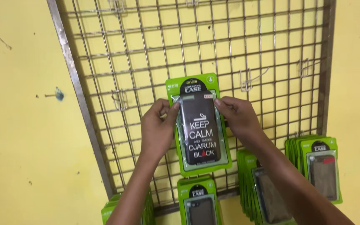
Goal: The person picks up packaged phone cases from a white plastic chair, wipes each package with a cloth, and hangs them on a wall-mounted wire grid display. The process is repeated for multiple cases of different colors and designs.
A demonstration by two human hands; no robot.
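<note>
Both hands, left hand (157,129) and right hand (240,118), fingers pinching the phone case pack (198,125) against the wire grid (230,54); I reckon I'm mid-hanging, hook alignment next.

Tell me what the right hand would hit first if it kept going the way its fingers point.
The right hand points left along the packaged phone case it grips. Going on, it would probably meet the left hand on the opposite edge, though depth is unclear.

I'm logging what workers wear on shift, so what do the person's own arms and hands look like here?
Both forearms are bare, with no sleeve in view. The left hand and right hand wear no gloves. No ring, watch or bracelet shows on either, and no cables or markings.
</note>
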